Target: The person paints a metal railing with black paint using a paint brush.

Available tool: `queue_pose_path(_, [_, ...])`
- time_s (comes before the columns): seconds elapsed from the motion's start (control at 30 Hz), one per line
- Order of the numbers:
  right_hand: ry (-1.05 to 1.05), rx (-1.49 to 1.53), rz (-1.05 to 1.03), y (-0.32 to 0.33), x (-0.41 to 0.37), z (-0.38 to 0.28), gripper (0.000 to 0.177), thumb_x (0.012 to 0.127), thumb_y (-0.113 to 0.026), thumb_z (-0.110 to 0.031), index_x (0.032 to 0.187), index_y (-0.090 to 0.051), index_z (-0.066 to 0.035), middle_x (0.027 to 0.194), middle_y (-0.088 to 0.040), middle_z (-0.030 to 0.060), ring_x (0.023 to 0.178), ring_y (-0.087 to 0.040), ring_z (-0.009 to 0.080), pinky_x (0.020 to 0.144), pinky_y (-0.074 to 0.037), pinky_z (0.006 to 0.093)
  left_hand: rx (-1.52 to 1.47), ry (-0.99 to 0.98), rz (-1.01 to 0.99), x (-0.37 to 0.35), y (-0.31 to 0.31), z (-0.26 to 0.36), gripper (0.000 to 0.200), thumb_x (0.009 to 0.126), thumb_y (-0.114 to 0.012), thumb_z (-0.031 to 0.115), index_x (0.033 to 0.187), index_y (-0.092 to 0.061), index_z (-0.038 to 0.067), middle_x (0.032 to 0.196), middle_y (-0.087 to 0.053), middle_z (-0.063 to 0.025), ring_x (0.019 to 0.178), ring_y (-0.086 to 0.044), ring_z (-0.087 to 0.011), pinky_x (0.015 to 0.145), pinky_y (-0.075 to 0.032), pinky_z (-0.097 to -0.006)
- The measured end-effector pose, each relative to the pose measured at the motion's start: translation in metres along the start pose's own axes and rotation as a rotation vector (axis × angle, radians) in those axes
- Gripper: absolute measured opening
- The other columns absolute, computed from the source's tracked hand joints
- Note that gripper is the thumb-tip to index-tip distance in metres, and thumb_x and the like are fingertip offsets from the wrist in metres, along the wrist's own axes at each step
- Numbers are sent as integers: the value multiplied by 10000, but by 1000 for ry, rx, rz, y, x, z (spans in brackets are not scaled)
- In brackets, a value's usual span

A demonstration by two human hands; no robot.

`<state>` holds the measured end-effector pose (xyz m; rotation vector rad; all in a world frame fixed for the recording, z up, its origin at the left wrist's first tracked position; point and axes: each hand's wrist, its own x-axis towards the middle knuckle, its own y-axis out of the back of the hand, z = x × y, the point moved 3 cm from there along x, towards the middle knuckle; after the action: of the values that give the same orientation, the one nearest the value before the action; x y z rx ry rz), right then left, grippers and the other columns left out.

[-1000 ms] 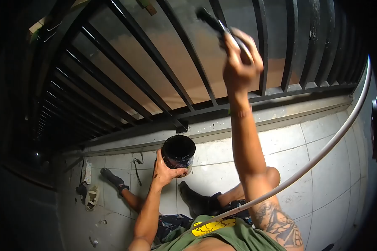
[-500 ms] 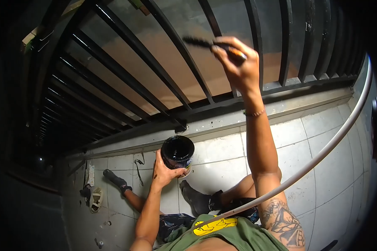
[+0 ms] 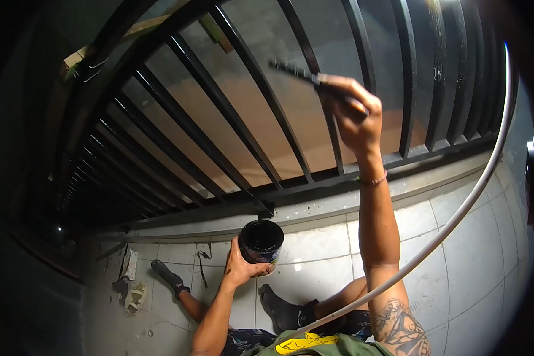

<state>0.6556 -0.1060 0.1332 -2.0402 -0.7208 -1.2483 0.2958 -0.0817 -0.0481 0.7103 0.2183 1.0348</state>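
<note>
My right hand [image 3: 357,121] is raised in front of the railing [image 3: 243,115], fingers closed round the handle of a paintbrush [image 3: 293,72]. Black bristles point up and to the left, overlapping the gap between two bars in this view. Lower down, my left hand [image 3: 243,267] grips the side of a paint can [image 3: 261,243], its thumb across the front. Dark, glossy paint coats the inside of the can, and its open top faces up. Dark smudges mark my left hand.
A pale hose or cable [image 3: 439,237] curves across the right side. White floor tiles [image 3: 320,243] meet a low ledge [image 3: 314,202] under the railing. Sandals [image 3: 135,296] and a dark strip [image 3: 202,267] lie at left. My socked foot [image 3: 279,305] rests near the can.
The view has tilted upward, so railing and can sit lower in it. My right hand still holds the brush near the bars, and my left hand keeps its grip on the can.
</note>
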Motion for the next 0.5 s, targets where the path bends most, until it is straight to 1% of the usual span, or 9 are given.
queue_pose_path(0.03, [58, 23, 79, -9, 20, -11, 186, 775, -714, -18, 958, -689, -40, 845, -700, 81, 772, -686, 132, 714, -530, 260, 27, -6, 1, 1, 0, -5, 925, 519, -897, 227, 1250, -392, -30, 1174, -569, -187, 1080, -579, -282, 949, -461, -384])
queue_pose_path(0.1, [118, 21, 170, -29, 55, -14, 192, 768, -723, -30, 957, -694, -54, 835, -706, 70, 750, -684, 126, 698, -531, 259, 6, -26, 12, 2, 0, 1, 926, 514, -895, 228, 1249, -397, -37, 1171, -568, -192, 1082, -579, -294, 944, -467, -383])
queue_pose_path(0.17, [151, 50, 153, -46, 79, -17, 189, 763, -733, -54, 948, -701, -73, 817, -711, 60, 740, -688, 131, 685, -529, 260, 57, -29, 27, 2, 3, 11, 924, 511, -892, 223, 1247, -397, -39, 1168, -566, -192, 1079, -579, -298, 945, -466, -378])
queue_pose_path(0.2, [60, 10, 82, -51, 84, -18, 191, 804, -700, -13, 994, -701, -34, 871, -702, 42, 787, -644, 82, 722, -505, 211, 56, -31, 32, 2, 3, 12, 924, 511, -892, 223, 1247, -397, -39, 1168, -566, -192, 1079, -579, -298, 945, -466, -378])
queue_pose_path(0.23, [64, 11, 77, -57, 87, -16, 191, 804, -700, -13, 994, -701, -34, 871, -702, 42, 787, -644, 82, 722, -505, 211, 59, -20, 41, 2, 4, 12, 924, 510, -892, 222, 1246, -397, -37, 1168, -565, -192, 1077, -579, -300, 946, -465, -380])
queue_pose_path(0.3, [60, 60, 166, -67, 92, -2, 192, 807, -701, -20, 999, -698, -34, 861, -705, 44, 785, -650, 90, 725, -506, 214, 61, -11, 50, 2, 5, 11, 924, 509, -892, 221, 1246, -398, -36, 1168, -564, -192, 1075, -579, -301, 947, -465, -381])
queue_pose_path(0.33, [115, 139, 233, -72, 93, 2, 169, 760, -736, -65, 926, -707, -85, 817, -713, 71, 773, -698, 158, 695, -527, 258, 56, -11, 55, 2, 6, 10, 924, 508, -893, 220, 1245, -399, -34, 1167, -564, -193, 1076, -579, -301, 948, -464, -383])
queue_pose_path(0.43, [105, 176, 179, -77, 89, 8, 170, 768, -733, -60, 934, -705, -82, 823, -713, 73, 780, -696, 155, 709, -527, 255, 40, -5, 53, -1, 8, 7, 922, 507, -895, 220, 1243, -400, -32, 1167, -564, -195, 1079, -577, -301, 949, -462, -386])
queue_pose_path(0.5, [153, 138, 121, -78, 85, 1, 173, 785, -719, -45, 954, -699, -79, 827, -716, 68, 782, -690, 140, 715, -525, 253, 28, -1, 45, -3, 9, 4, 921, 508, -896, 220, 1242, -400, -32, 1167, -564, -196, 1082, -576, -302, 949, -462, -388])
